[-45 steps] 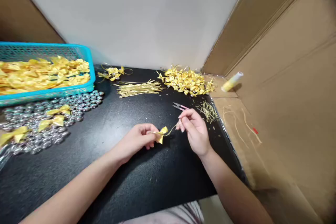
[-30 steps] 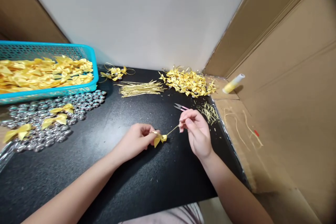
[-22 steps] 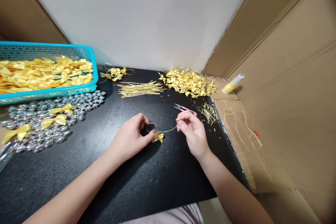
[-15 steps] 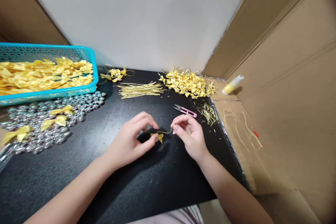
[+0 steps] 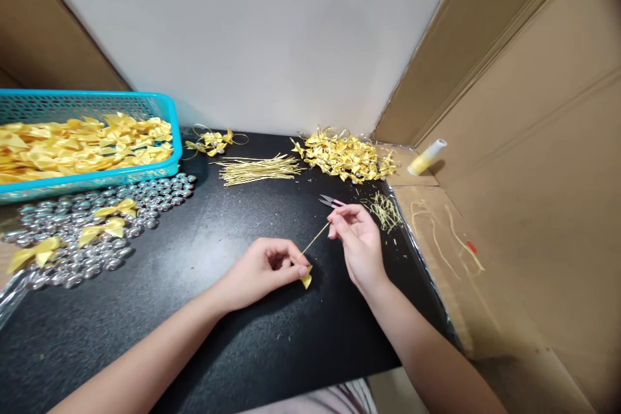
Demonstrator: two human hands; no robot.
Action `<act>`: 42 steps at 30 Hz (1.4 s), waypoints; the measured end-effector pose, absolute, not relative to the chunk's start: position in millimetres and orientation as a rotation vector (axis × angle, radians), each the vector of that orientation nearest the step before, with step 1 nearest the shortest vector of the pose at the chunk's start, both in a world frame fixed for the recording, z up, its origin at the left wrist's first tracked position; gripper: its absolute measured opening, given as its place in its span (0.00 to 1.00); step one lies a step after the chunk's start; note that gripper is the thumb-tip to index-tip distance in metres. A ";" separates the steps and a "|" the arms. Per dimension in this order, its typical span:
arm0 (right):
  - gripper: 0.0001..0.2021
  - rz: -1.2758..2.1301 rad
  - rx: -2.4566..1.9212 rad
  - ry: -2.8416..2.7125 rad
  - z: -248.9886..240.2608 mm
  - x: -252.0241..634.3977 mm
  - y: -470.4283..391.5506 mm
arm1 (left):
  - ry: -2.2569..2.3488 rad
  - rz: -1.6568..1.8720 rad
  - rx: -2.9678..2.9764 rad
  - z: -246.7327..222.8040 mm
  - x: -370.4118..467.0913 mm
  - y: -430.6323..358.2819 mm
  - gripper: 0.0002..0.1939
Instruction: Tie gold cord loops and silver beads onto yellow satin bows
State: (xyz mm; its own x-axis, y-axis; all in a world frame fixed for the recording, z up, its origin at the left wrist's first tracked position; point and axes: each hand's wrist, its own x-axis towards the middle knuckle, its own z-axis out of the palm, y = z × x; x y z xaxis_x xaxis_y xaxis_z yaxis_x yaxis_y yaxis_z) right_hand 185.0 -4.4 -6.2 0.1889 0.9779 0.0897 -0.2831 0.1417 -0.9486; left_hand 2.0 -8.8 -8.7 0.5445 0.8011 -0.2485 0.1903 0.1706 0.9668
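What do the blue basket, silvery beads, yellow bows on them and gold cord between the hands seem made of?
Basket: probably moulded plastic; glossy rim, perforated walls.
Beads: metal or coated plastic, given mirror-like silver shine.
Bows: likely satin ribbon, from the soft sheen.
Cord: perhaps thread or wire; gold-toned, but too thin to tell.

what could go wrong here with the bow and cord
The cord looks straight between the left hand and right hand, so a harder pull might slip it from a grip. The left hand covers most of the bow, so it could get creased. The scissors lie partly hidden by the right hand and might get nudged.
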 end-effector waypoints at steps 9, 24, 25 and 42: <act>0.05 1.029 -1.190 -1.152 -19.5 176.4 -10.9 | 0.959 1.014 0.782 -15.4 8.6 -10.5 0.17; 0.06 0.653 -1.014 -1.730 -12.3 181.1 -15.5 | 1.043 0.956 0.584 -13.4 8.8 -4.2 0.22; 0.06 0.644 -1.026 -1.715 -12.1 181.8 -15.2 | 1.043 0.963 0.584 -12.2 9.1 -3.8 0.22; 0.02 0.904 -1.001 -1.656 -13.1 178.9 -18.3 | 1.063 0.724 0.724 -11.4 8.4 -1.6 0.12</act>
State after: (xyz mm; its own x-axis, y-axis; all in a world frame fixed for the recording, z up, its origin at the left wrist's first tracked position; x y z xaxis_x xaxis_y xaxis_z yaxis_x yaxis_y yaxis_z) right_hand 178.9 -18.3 -13.1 -0.1982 0.9155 0.3500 0.2002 0.3874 -0.8999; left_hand 8.4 -1.6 -11.4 0.3126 0.8083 -0.4989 -0.1691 0.5641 0.8082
